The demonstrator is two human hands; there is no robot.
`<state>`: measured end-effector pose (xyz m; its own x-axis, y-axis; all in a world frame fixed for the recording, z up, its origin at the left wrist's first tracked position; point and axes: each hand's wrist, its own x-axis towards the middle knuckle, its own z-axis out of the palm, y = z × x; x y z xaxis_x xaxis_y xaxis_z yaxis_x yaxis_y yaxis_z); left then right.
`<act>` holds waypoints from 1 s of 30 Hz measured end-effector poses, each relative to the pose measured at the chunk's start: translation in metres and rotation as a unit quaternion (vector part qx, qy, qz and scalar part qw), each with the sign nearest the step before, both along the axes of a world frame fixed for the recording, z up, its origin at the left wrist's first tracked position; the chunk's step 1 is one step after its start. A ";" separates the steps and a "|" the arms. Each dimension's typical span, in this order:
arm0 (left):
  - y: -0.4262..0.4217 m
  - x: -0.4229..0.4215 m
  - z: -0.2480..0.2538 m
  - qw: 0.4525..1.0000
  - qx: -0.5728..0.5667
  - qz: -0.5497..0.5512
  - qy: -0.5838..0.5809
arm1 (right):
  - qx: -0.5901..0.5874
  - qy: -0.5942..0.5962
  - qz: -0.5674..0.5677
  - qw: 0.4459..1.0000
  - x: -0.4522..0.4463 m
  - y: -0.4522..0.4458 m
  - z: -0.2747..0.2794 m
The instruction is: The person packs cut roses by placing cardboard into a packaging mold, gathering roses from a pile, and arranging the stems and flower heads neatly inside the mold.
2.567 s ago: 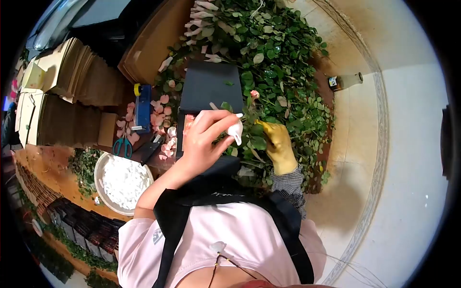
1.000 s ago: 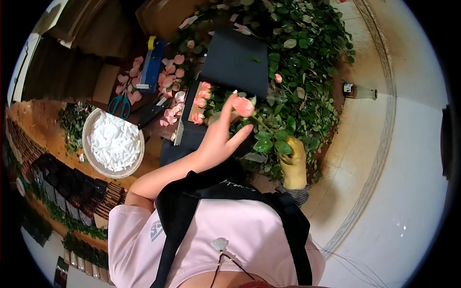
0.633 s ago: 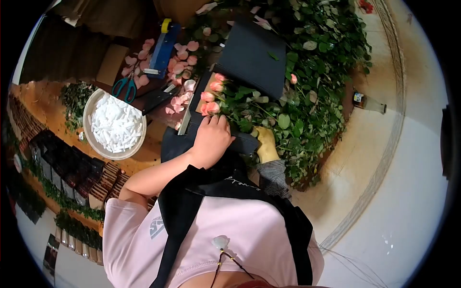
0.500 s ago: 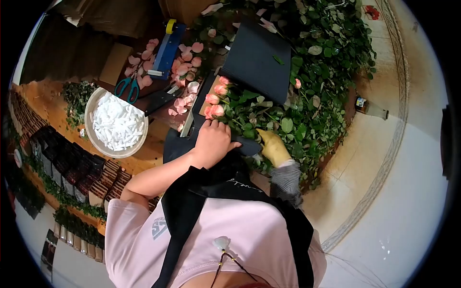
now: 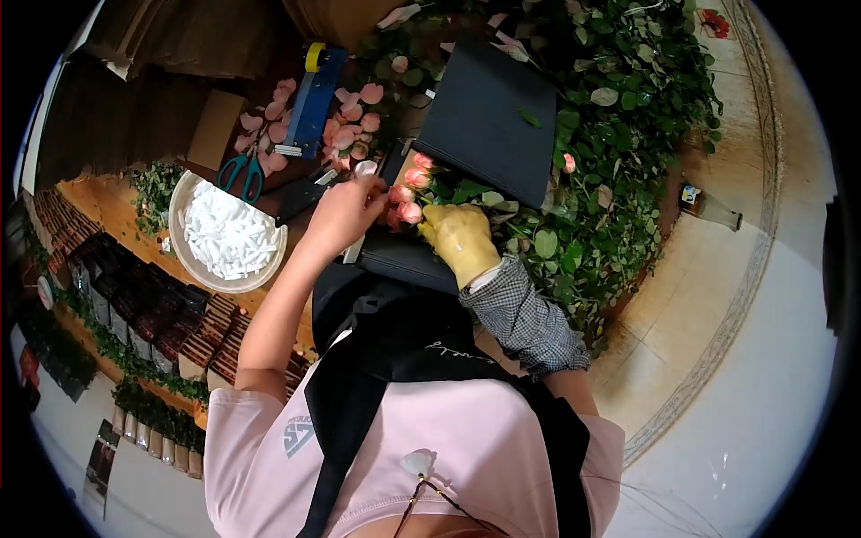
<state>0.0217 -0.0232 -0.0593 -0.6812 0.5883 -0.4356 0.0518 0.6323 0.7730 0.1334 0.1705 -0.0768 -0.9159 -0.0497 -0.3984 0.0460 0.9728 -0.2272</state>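
My bare left hand (image 5: 348,213) is beside several pink roses (image 5: 418,177), its fingers closed together next to the blooms. What they pinch, if anything, cannot be made out. A pale petal (image 5: 365,168) shows just beyond the fingertips. My right hand (image 5: 463,242), in a yellow glove and a checked sleeve, lies curled just below the blooms, over the leafy stems. Its fingertips are partly hidden, so its hold on the stems is unclear. The roses lie in a row on a dark padded holder, whose black flap (image 5: 489,121) stands raised behind them.
At the left stands a white bowl (image 5: 176,235) of small white tubes. Teal scissors (image 5: 242,175), a black stapler-like tool (image 5: 300,197) and a blue tape dispenser (image 5: 311,103) lie among loose petals. Leafy stems (image 5: 619,179) are heaped at right; a bottle (image 5: 708,208) lies on the floor.
My left hand has moved up and left, off the dark padded edge to beside the blooms. The gloved right hand has shifted up and left, close below the rose heads.
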 end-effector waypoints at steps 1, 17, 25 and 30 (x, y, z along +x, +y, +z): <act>0.003 -0.001 -0.014 1.000 0.000 -0.002 -0.001 | -0.003 0.046 0.005 0.999 -0.001 0.002 0.001; 0.017 0.013 -0.067 0.948 0.229 0.130 -0.180 | 0.000 0.092 0.031 0.995 -0.002 0.002 -0.014; -0.004 0.030 -0.069 0.963 0.143 0.174 -0.150 | 0.038 0.031 0.134 0.990 -0.009 -0.005 0.005; 0.000 0.028 -0.063 0.989 0.105 0.103 -0.014 | -0.002 0.026 0.123 0.992 -0.012 -0.006 -0.001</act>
<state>0.0494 -0.0233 -0.1228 -0.7860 0.5170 -0.3390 -0.0847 0.4530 0.8875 0.1215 0.1640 -0.0782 -0.8946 -0.2769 -0.3509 -0.2052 0.9518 -0.2279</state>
